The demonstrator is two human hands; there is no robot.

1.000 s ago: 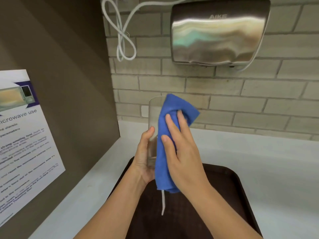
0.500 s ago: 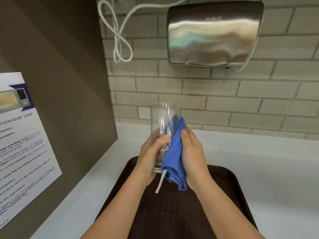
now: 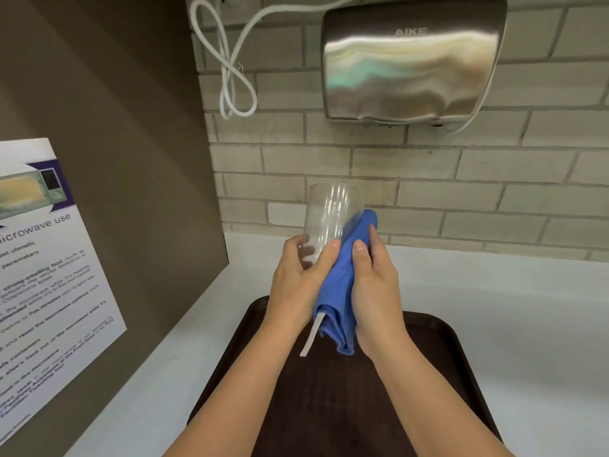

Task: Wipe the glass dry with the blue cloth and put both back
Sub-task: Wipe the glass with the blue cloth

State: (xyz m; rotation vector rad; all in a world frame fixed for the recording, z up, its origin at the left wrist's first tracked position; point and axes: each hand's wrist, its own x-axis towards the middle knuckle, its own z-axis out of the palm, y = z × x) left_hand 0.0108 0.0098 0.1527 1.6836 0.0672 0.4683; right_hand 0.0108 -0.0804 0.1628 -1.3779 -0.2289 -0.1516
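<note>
Seen from the head camera, the steel hand dryer [image 3: 412,61] on the brick wall is showing the brand "AIKE" stamped near its top edge, and its upper corners are running out of the picture. A white cable [image 3: 230,70] is looping down beside it, its upper end cut off at the top. On the brown side panel a printed notice [image 3: 43,265] is hanging; the heading is reading "microwave use", with the first letter clipped at the left edge, and a picture of a microwave is sitting above it. The smaller lines below are too blurred to read, apart from scraps such as "five minutes".

The left hand [image 3: 296,285] is holding the clear glass [image 3: 329,219] upright above the dark brown tray [image 3: 445,357], its grip wrapped around the lower half, fingers showing through the wall. The right hand [image 3: 375,291] is pinching the blue cloth [image 3: 342,291] against the right side of the glass, thumb on the front fold, the other fingers mostly hidden behind the cloth. A white tag [image 3: 311,334] is dangling from the cloth's lower end. The base of the glass is hidden behind hand and cloth. The tray is lying on the white desk [image 3: 510,308], its near edge cut off by the forearms and the frame.
</note>
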